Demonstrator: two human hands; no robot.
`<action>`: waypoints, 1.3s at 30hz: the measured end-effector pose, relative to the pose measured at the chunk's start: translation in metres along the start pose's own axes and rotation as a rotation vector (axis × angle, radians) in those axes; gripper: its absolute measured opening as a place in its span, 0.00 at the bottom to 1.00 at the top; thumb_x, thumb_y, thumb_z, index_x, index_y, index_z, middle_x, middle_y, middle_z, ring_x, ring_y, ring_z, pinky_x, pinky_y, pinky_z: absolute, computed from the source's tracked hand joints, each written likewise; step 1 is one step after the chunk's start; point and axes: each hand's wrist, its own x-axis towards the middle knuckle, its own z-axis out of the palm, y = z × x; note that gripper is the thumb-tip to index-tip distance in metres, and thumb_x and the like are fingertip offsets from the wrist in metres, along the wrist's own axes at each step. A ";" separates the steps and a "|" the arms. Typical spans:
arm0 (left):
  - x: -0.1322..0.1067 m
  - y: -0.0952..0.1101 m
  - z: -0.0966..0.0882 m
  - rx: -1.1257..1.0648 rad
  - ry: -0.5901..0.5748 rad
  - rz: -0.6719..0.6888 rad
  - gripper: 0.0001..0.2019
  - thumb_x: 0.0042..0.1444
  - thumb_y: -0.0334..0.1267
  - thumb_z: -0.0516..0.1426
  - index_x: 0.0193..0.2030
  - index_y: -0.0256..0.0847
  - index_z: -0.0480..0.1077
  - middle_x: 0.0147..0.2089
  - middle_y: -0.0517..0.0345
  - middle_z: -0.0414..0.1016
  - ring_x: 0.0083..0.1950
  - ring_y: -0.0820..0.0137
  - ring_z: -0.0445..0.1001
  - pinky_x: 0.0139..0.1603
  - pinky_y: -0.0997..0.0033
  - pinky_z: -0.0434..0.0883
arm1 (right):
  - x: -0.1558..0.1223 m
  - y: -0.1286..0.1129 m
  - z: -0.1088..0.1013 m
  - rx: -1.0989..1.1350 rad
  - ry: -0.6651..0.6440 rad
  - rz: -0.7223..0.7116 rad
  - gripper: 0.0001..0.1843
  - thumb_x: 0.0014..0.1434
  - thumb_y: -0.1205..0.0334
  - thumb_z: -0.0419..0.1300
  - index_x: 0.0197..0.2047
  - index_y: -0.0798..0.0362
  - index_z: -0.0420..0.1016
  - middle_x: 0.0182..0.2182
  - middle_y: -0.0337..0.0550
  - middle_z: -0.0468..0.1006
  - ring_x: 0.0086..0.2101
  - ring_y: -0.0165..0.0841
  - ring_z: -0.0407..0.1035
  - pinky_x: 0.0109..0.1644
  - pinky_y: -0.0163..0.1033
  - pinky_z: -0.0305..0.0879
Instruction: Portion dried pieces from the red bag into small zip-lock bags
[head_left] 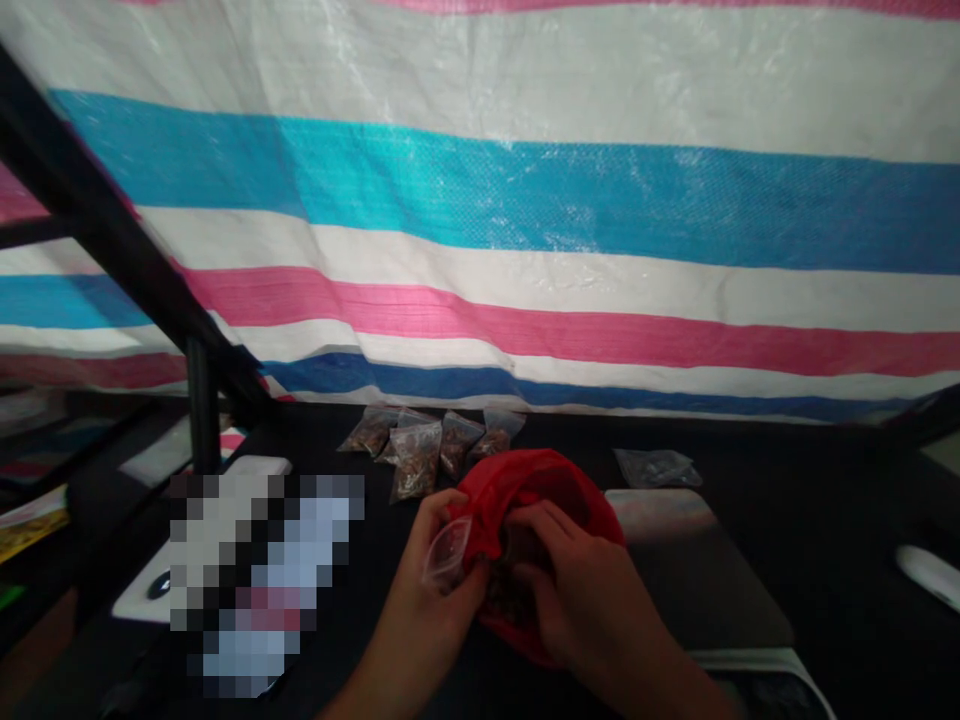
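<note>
A red plastic bag (536,485) sits open on the dark table in front of me, with brown bits inside. My left hand (435,590) is closed on a small clear bag (448,553) and holds it against the red bag's left edge. My right hand (574,590) has its fingers curled into the mouth of the red bag, among the brown contents; what they pinch is hidden.
Several small clear bags filled with brown pieces (420,445) lie behind the red bag. An empty clear bag (656,467) lies at the right, beyond a flat scale platform (697,570). A black frame post (201,405) stands at left. A striped tarp (525,200) hangs behind.
</note>
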 end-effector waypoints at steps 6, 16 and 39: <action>0.003 -0.002 -0.002 -0.008 0.071 -0.004 0.21 0.54 0.36 0.66 0.52 0.46 0.64 0.49 0.59 0.79 0.51 0.64 0.80 0.54 0.65 0.76 | 0.000 -0.001 0.003 -0.187 0.033 -0.040 0.24 0.60 0.74 0.54 0.56 0.46 0.74 0.54 0.44 0.78 0.37 0.38 0.79 0.38 0.40 0.71; 0.011 -0.006 -0.017 0.296 0.181 0.141 0.18 0.64 0.46 0.58 0.57 0.46 0.64 0.57 0.51 0.73 0.60 0.60 0.75 0.62 0.54 0.71 | 0.001 0.010 -0.007 -0.260 0.094 -0.069 0.27 0.60 0.74 0.52 0.60 0.47 0.74 0.58 0.46 0.75 0.41 0.39 0.79 0.43 0.43 0.75; -0.048 -0.014 -0.033 1.468 -0.087 0.513 0.10 0.57 0.25 0.54 0.37 0.46 0.68 0.35 0.57 0.80 0.36 0.62 0.80 0.33 0.68 0.73 | -0.001 0.008 -0.012 -0.241 0.090 -0.049 0.23 0.64 0.69 0.54 0.60 0.46 0.73 0.57 0.44 0.76 0.40 0.39 0.79 0.42 0.43 0.73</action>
